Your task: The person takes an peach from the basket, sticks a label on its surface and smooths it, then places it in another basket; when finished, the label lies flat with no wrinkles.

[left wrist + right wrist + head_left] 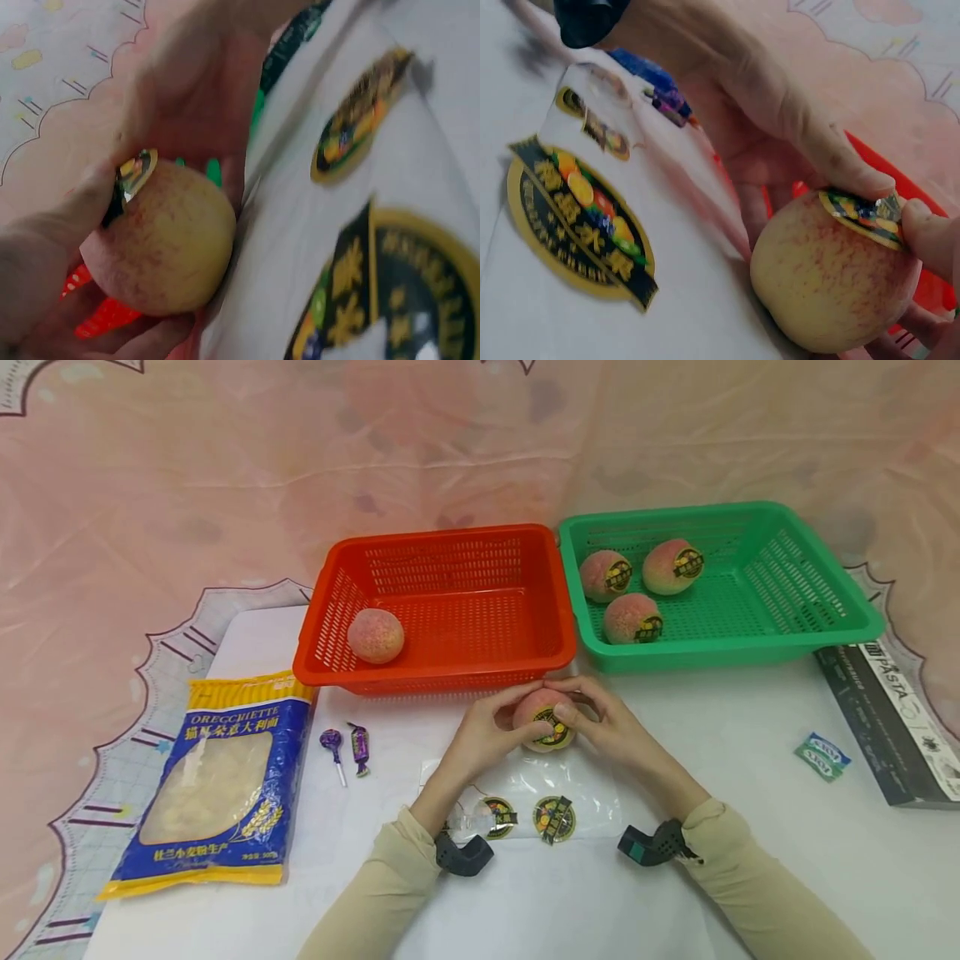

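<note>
A peach [536, 708] is held between both hands just in front of the red basket. My left hand [483, 735] curls round its left side, and my right hand [611, 727] grips it from the right. Both thumbs press on a black and gold fruit sticker [553, 731] on the peach; in the right wrist view the sticker [862, 217] lies under the thumb tips. Below the hands, a clear sticker sheet [517, 781] bears more stickers, one of them a round fruit sticker [555, 820] with a black band.
One peach without a visible sticker sits in the red basket [435, 677]. The green basket [720, 652] holds three stickered peaches. To the left lie an orecchiette bag [213, 785], a lollipop [332, 743] and a wrapped candy [360, 749]; to the right, a small packet [822, 756] and a pasta box [892, 727].
</note>
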{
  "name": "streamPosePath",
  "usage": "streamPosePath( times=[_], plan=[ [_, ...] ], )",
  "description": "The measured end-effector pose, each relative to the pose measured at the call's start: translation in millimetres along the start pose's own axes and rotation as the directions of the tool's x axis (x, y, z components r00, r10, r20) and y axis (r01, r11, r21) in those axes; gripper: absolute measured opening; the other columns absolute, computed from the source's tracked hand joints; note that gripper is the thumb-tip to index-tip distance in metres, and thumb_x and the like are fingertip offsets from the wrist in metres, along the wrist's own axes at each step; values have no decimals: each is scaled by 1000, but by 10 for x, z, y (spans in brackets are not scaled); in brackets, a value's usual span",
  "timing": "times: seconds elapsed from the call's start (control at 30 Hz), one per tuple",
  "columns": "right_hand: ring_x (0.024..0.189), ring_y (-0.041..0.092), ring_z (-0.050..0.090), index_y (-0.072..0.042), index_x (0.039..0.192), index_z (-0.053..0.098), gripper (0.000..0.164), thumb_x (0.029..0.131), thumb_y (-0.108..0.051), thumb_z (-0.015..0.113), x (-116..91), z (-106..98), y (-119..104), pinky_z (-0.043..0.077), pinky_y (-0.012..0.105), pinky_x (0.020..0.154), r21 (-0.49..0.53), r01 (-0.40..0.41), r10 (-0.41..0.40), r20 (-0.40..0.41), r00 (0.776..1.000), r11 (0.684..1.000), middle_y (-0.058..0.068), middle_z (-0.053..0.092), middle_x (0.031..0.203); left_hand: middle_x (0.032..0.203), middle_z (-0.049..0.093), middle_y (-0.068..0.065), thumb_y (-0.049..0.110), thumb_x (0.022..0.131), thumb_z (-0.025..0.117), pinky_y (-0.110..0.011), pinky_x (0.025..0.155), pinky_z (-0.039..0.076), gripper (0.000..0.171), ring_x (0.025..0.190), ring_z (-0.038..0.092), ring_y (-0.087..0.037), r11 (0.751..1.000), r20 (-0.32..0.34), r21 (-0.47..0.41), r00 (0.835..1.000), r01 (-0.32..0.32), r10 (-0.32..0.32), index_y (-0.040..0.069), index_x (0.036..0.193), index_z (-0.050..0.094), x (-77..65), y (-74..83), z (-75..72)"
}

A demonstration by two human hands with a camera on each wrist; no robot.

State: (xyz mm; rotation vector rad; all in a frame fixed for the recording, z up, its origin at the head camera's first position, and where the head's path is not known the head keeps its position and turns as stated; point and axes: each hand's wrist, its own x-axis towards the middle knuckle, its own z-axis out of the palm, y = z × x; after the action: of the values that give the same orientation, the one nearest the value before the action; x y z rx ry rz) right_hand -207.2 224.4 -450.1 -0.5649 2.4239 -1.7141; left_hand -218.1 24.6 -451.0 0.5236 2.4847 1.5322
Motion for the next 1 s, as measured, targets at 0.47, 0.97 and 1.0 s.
streamPosePath(
  times=[0.47,0.97,1.0],
  plan=[
    [125,16,34,-29,124,43,42,85,-25,57,-17,-91,20,31,48,101,-83,21,-10,129,992,996,-7,36,134,124,51,14,51,68,67,-26,88,46,61,106,54,-5,998,89,38,995,-41,38,40,124,44,11,-30,-52],
    [118,19,35,-8,126,40,52,80,-8,63,-64,-122,-199,47,37,88,-108,116,-92,204,975,987,7,35,129,125,51,13,45,71,68,-26,86,47,59,103,56,-6,999,129,-25,991,-41,44,38,124,45,13,-11,-66],
    [118,19,35,-8,126,40,52,80,-9,63,-65,-121,-219,47,37,88,-111,115,-91,202,975,987,6,36,128,125,51,11,44,71,68,-26,86,47,59,103,56,-7,998,127,-31,991,-47,50,37,125,45,13,-9,-66]
  ],
)
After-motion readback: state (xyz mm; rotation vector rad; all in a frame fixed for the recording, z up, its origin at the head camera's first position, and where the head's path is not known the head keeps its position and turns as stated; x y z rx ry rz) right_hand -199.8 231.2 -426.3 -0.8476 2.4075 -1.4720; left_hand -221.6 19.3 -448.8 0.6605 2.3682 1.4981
